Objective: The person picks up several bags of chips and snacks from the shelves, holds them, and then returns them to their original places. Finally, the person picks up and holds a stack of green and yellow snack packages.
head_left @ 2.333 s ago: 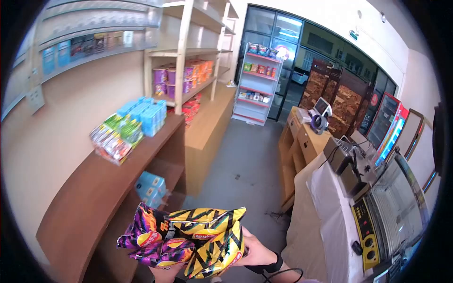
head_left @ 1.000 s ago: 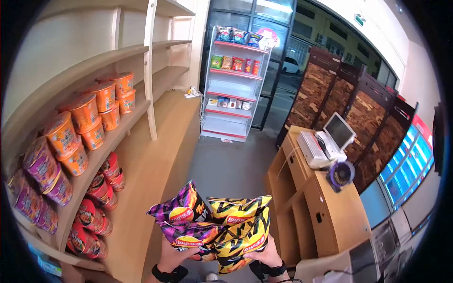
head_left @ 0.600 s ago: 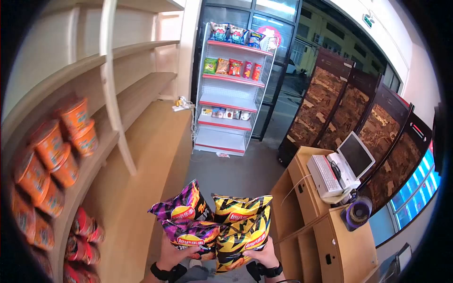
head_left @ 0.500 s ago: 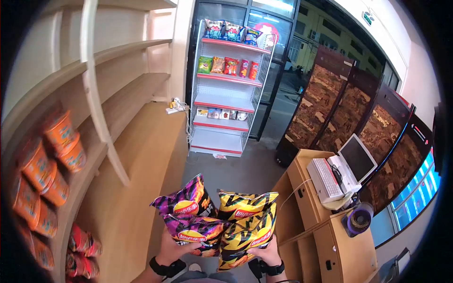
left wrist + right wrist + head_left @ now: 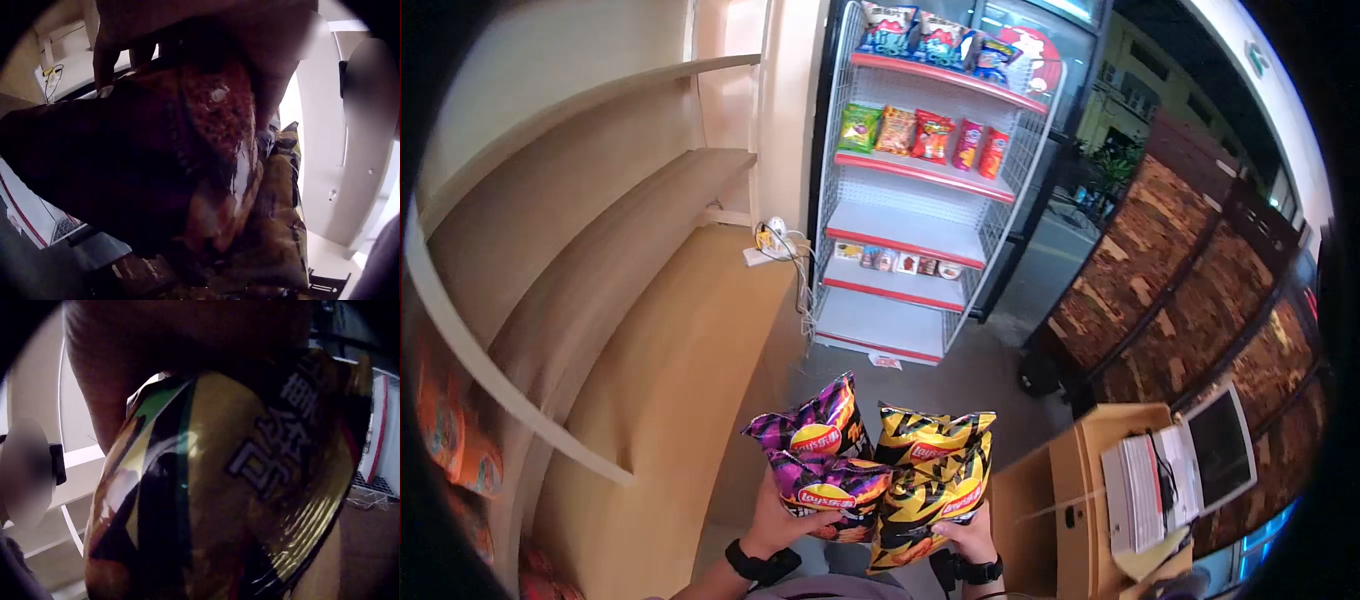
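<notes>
Two purple chip bags (image 5: 825, 490), one behind the other, are gripped by my left hand (image 5: 785, 522) at lower centre in the head view, thumb across the front one. Beside them my right hand (image 5: 972, 538) holds two yellow-and-black chip bags (image 5: 935, 500), its thumb on the nearer bag's lower front. The two pairs stand side by side. In the left wrist view a dark purple bag (image 5: 125, 162) fills the middle under the hand. A gold-and-black bag (image 5: 219, 462) fills the right wrist view. Most fingers are hidden behind the bags.
Ahead stands a white rack (image 5: 905, 220) with red-edged shelves bearing snack bags and small boxes. A wooden shelf unit (image 5: 600, 220) and a low counter (image 5: 665, 370) run along the left. At right are a desk (image 5: 1090, 450) with a white computer terminal (image 5: 1150, 490) and a folding screen (image 5: 1190, 280).
The view has swung from the left shelves toward the white rack, which now looks larger and closer. Both hands keep holding the chip bags, now upright in front of the body.
</notes>
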Demonstrator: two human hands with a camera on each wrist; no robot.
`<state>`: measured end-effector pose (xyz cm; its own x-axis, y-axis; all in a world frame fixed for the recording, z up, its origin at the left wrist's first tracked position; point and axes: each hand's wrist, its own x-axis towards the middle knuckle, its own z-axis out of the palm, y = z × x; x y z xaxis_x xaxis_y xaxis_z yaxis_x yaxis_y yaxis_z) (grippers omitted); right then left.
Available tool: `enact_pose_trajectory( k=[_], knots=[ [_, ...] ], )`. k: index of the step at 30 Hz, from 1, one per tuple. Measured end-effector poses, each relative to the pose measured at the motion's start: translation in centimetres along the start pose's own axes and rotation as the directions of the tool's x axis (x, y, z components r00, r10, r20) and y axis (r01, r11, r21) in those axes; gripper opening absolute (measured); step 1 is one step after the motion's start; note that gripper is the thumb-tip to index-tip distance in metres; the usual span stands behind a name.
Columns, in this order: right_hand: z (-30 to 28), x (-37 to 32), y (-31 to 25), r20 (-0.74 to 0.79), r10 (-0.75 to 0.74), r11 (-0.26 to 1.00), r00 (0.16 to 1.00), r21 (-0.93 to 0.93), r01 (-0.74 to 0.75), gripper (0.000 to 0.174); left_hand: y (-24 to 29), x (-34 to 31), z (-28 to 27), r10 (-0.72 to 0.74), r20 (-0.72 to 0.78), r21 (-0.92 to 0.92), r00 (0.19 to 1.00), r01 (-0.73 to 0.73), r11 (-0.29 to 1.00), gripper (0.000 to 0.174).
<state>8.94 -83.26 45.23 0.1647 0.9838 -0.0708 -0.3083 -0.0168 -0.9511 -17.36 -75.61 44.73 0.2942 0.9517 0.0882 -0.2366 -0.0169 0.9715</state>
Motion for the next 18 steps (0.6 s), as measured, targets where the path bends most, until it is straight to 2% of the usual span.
enact_pose_trajectory(
  k=[1, 2, 3, 5, 6, 7, 9, 11, 14, 16, 18],
  knots=[
    [0.3, 3.5, -0.7, 0.051, 0.019, 1.0, 0.998, -0.009, -0.019, 0.068, -0.5, 2.6, -0.9, -0.009, -0.025, 0.009, 1.0, 0.009, 1.0, 0.087],
    [0.5, 6.8, -0.9, 0.091, 0.04, 0.997, 0.995, -0.074, -0.034, 0.068, -0.9, 5.1, -1.7, 0.067, -0.042, 0.066, 0.997, -0.064, 0.996, 0.084],
    [0.4, 9.9, -0.8, 0.128, 0.073, 0.988, 0.989, -0.144, -0.055, 0.068, -1.2, 6.8, -2.5, 0.053, -0.063, 0.062, 0.997, -0.049, 0.997, 0.084],
    [0.8, 15.4, -0.5, 0.182, 0.114, 0.99, 0.977, -0.108, -0.095, 0.068, -1.1, 10.2, -3.2, 0.034, -0.192, 0.105, 0.981, -0.014, 0.994, 0.08],
    [1.2, 18.1, -0.4, 0.208, 0.126, 0.989, 0.97, -0.096, -0.108, 0.069, -1.4, 12.2, -3.6, 0.113, -0.226, 0.151, 0.968, -0.08, 0.985, 0.077],
    [1.5, 20.8, -0.1, 0.235, 0.135, 0.99, 0.963, -0.083, -0.118, 0.07, -2.0, 13.9, -4.2, 0.104, -0.247, 0.144, 0.963, -0.07, 0.987, 0.077],
    [1.4, 25.8, 1.2, 0.272, 0.147, 0.985, 0.951, -0.126, -0.116, 0.071, -3.2, 17.6, -5.4, -0.054, -0.306, 0.012, 0.951, 0.061, 0.998, 0.075],
    [1.3, 29.4, 2.8, 0.249, 0.169, 0.985, 0.954, -0.08, -0.153, 0.072, -4.5, 20.5, -6.0, -0.027, -0.36, 0.005, 0.933, 0.03, 1.0, 0.071],
    [1.5, 36.6, 4.7, 0.237, 0.178, 0.984, 0.955, -0.068, -0.167, 0.072, -7.1, 27.4, -8.1, -0.113, -0.295, 0.007, 0.949, 0.12, 0.993, 0.066],
    [1.5, 41.3, 5.2, 0.185, 0.171, 0.985, 0.968, -0.05, -0.164, 0.071, -7.8, 32.7, -8.1, -0.015, -0.347, 0.057, 0.938, 0.037, 0.998, 0.064],
    [0.5, 45.7, 4.2, 0.134, 0.189, 0.982, 0.973, -0.033, -0.187, 0.069, -8.2, 37.8, -7.8, -0.025, -0.363, 0.099, 0.931, 0.065, 0.993, 0.065]
  ],
)
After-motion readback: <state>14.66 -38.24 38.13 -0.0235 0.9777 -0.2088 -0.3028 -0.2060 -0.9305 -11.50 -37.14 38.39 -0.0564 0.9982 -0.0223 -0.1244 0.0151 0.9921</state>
